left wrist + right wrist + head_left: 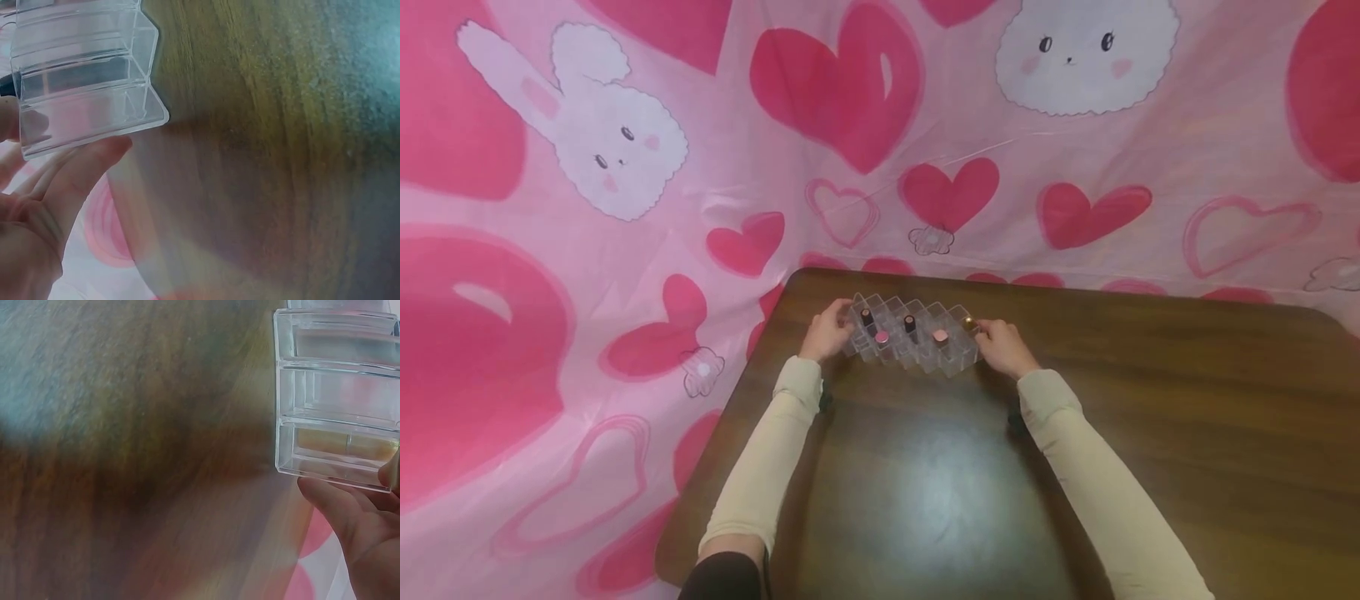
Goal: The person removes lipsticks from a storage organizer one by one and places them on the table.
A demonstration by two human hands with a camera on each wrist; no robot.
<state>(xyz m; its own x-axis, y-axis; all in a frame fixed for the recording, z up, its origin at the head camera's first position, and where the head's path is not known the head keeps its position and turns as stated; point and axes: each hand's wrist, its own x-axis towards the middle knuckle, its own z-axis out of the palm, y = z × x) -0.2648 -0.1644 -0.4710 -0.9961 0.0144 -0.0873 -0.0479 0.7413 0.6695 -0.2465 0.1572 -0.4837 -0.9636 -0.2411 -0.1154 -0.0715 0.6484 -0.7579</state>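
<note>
A clear plastic lipstick organizer (pixel 917 357) with diamond-shaped compartments is near the far left part of the table. My left hand (pixel 827 331) grips its left end, and my right hand (pixel 1006 346) grips the right end. Several lipsticks stand in it: two with black tubes (pixel 868 320), two with pink tops (pixel 940 337), and a gold one (pixel 968 322) beside my right fingers. The left wrist view shows the thumb along the organizer's end wall (pixel 81 140). On the other side, the gold tube (pixel 344 444) lies behind the clear wall. Whether the organizer touches the table I cannot tell.
The brown wooden table (pixel 925 483) has rounded corners. A pink cloth (pixel 857 200) printed with hearts and rabbits hangs behind it and along its left side. The table's left edge runs close to my left forearm.
</note>
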